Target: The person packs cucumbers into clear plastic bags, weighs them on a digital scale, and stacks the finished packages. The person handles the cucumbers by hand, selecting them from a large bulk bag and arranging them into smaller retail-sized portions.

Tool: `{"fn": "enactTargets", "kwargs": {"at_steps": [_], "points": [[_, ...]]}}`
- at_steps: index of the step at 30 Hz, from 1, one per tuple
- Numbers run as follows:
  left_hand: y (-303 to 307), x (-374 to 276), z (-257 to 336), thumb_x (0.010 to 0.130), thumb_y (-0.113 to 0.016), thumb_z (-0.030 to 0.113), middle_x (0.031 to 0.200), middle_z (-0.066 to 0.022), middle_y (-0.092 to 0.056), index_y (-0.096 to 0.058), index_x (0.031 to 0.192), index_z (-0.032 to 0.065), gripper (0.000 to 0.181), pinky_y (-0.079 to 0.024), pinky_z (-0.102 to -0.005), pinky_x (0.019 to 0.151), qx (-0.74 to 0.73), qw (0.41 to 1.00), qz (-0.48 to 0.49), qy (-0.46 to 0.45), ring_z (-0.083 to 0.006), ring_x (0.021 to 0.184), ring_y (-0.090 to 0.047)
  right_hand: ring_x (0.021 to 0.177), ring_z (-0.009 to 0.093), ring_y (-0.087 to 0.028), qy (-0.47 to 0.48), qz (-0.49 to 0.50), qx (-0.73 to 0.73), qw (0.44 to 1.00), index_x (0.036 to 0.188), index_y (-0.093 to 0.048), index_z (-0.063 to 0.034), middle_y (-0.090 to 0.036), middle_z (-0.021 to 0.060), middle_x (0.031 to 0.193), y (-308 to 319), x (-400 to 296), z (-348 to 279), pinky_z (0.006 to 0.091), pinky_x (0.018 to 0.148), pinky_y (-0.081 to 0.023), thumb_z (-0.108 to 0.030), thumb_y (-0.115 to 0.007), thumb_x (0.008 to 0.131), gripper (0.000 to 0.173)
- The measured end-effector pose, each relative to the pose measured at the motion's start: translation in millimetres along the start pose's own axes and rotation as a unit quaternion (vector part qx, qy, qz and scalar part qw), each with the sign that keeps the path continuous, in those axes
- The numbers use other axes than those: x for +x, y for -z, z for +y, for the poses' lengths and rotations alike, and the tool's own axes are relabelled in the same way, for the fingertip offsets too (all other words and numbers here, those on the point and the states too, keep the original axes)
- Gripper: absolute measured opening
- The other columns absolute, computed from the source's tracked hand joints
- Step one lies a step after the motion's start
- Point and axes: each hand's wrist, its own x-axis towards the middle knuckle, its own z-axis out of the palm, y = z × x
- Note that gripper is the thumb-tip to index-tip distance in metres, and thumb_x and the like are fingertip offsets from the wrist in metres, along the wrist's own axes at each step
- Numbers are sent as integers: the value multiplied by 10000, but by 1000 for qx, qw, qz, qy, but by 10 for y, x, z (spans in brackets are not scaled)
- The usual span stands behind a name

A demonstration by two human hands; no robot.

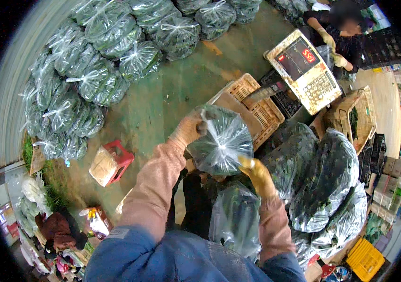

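Observation:
A tied clear plastic bag (223, 141) with dark green contents hangs in front of me, its knot facing up. My left hand (195, 127), in a stained work glove, is closed on the bag's twisted upper end. My right hand (258, 174), in a yellowish glove, is at the bag's lower right edge with its fingers bent; whether it grips the plastic cannot be told. Behind the bag is a tan plastic crate (262, 114) with a flat board on it. Beyond stands a dirty digital scale display (304, 72) with lit red digits.
Large filled bags (323, 183) lie at right, another bag (235, 218) near my body. Many tied bags (95, 81) are piled at upper left. A red stool (119, 160) stands on the floor at left. A gloved co-worker (334, 46) is behind the scale. A yellow crate (366, 259) sits lower right.

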Motion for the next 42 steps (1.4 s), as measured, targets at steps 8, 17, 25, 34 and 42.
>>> {"fn": "enactTargets", "kwargs": {"at_steps": [8,17,25,34,42], "points": [[-648,-183,153,866,-473,613,883,-30,-636,-639,1063,43,626,-443,-284,744,592,783,-174,81,-133,785,-554,1016,215,-532,-99,-98,-95,986,1289,-493,-96,-557,77,1161,-217,1016,-208,374,833,-455,-630,-426,876,678],[211,822,-184,808,-487,655,774,-72,-564,-599,878,34,635,-421,-336,601,25,974,210,82,-210,703,-517,836,345,-626,-54,7,-662,748,953,-622,-137,-643,149,901,-110,108,448,465,736,-487,-233,-526,849,171],[30,974,-81,798,-604,504,1080,-125,-546,-544,1118,84,531,-443,-426,775,-196,919,343,-3,-283,975,-503,846,321,-621,105,-53,-689,715,919,-655,-97,-639,109,925,510,-309,1099,409,677,-512,-123,-524,811,171],[-713,2,-301,669,-724,391,1141,-187,-577,-554,1131,29,611,-462,-418,879,881,427,182,-89,-385,1053,-548,855,122,-584,-91,92,46,991,1041,-625,-36,-644,32,1006,394,-392,666,263,795,-462,-131,-590,850,215],[-601,421,-909,691,-699,219,1159,-77,-566,-568,1083,114,426,-358,-467,979,963,157,-215,-41,-248,1149,-499,801,109,-545,-12,74,-102,992,950,-583,-2,-571,34,888,-383,-359,172,262,735,-456,-217,-690,798,283]]}}
